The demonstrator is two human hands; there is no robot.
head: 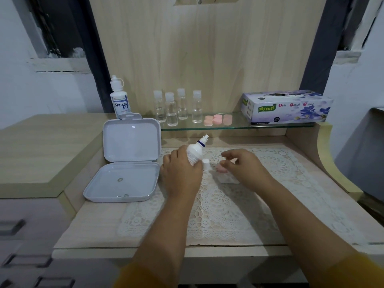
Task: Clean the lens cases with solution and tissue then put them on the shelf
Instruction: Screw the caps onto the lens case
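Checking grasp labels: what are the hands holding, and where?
Left hand grips the uncapped solution bottle around its body. Right hand: cannot tell; pink piece beneath its fingers.

Your desk (99, 221) is pale wood grain, covered across its middle by a white lace mat (239, 204). Left of the mat, an open white hinged box (126, 161) sits directly on the desk, its lid standing upright. On the mat, near its far edge, a small white cap (206, 164) stands upright. Beyond the mat, a glass shelf (270, 126) carries four clear small bottles (178, 107), pink lens cases (217, 120) and, right of those, a tissue box (286, 108).
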